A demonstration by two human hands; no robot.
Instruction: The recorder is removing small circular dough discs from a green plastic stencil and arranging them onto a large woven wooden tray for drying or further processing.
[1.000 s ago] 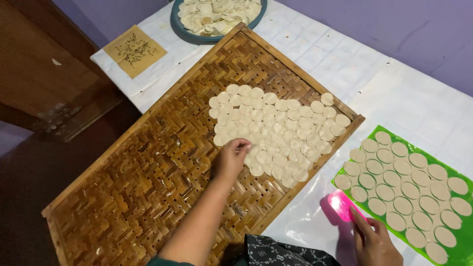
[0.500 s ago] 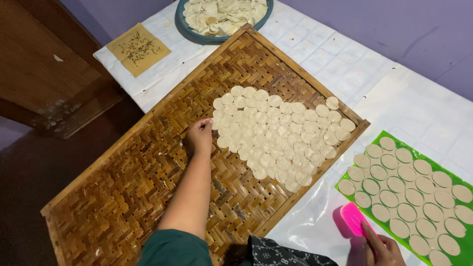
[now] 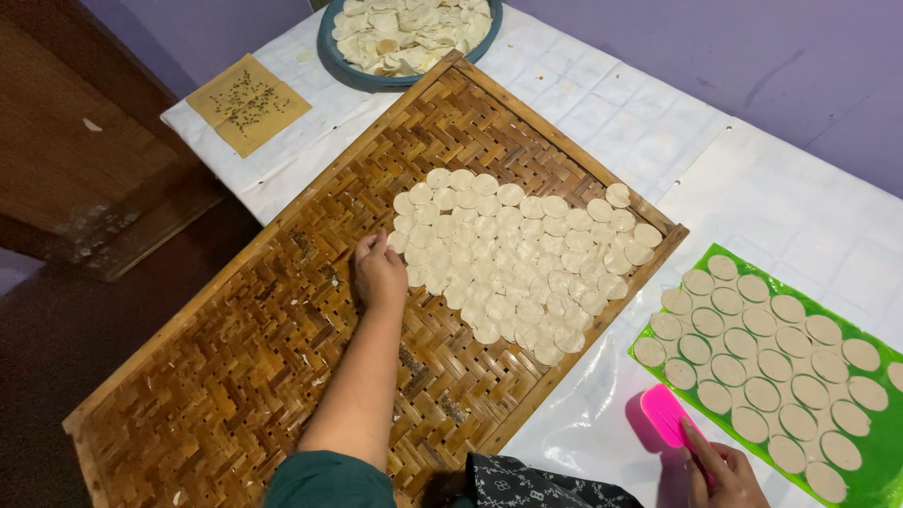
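— So where are the hands right now?

— Her left hand lies on the woven bamboo tray, its fingertips bunched together at the left edge of the patch of pale dough discs. Whether it pinches one disc or only presses it flat, I cannot tell; the fingers hide the spot. The right hand is low at the frame's edge, fingers closed on a pink scraper that lies just beside the green mat.

— And the discs themselves?

— They are spread in overlapping rows over the upper right half of the tray, with the lower left half bare weave. A second lot of cut rounds lies in neat rows on the green mat, apart from one another. A blue bowl of ragged dough pieces stands past the tray's far corner, on the white sheet that covers the table.

— How would one of them handle?

— Thin, light and limp, I judge. Soft enough to stretch or crease if pulled by one edge, and likely to stick to its neighbour where the rims overlap. A light pinch at the free rim, or a flat blade slid under it, seems the safest hold.

— Anything else about?

— A small tan square speckled with dark bits, near the bowl.
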